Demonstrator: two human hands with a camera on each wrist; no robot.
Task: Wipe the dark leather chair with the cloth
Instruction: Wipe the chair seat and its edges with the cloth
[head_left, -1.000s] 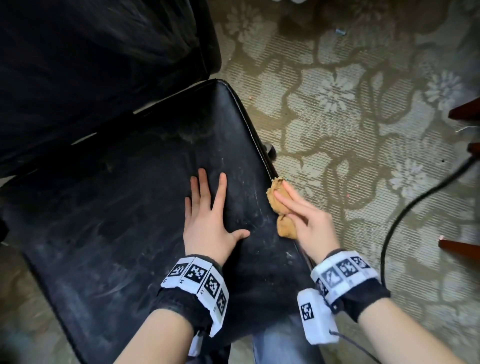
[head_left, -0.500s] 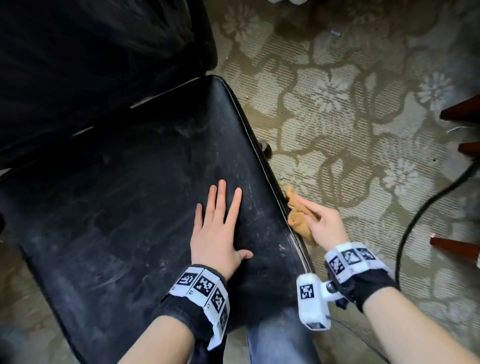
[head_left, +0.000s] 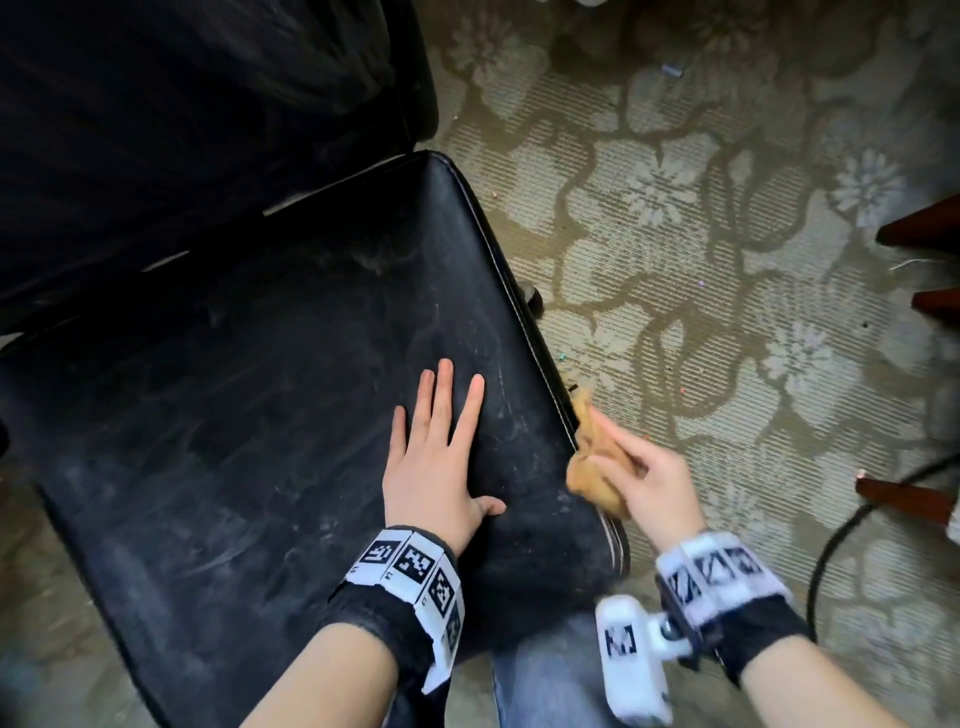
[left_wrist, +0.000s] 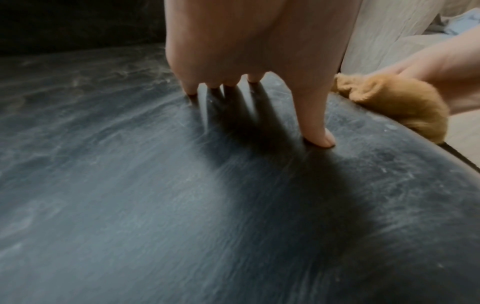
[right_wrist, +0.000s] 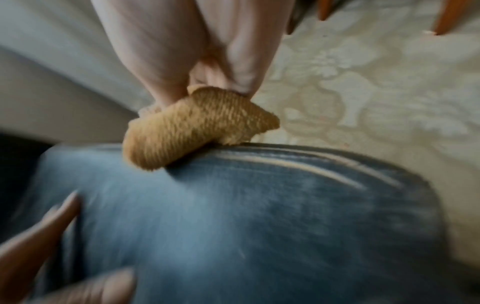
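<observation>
- The left hand (head_left: 434, 470) lies flat on the seat of the dark leather chair (head_left: 234, 441), fingers straight and a little spread, thumb out toward the right hand; it holds nothing.
- From the left wrist view its fingertips (left_wrist: 320, 139) press on the dusty, streaked leather (left_wrist: 182, 205).
- The right hand (head_left: 649, 483) is clamped on the tan cloth (head_left: 589, 462), fingers curled round the bunched fabric.
- The cloth (right_wrist: 197, 127) sits just beyond the right hand's fingertips and touches the seat's right edge, beside the seam; the right wrist picture is blurred.
- In the left wrist view the cloth (left_wrist: 397, 102) lies just beside the left hand's thumb, at the rim of the seat.
- The chair's backrest (head_left: 182, 130) rises beyond the left hand's fingers.
- A patterned carpet (head_left: 727, 260) spreads beyond the right hand, with a black cable (head_left: 831, 540) on its outer side.
</observation>
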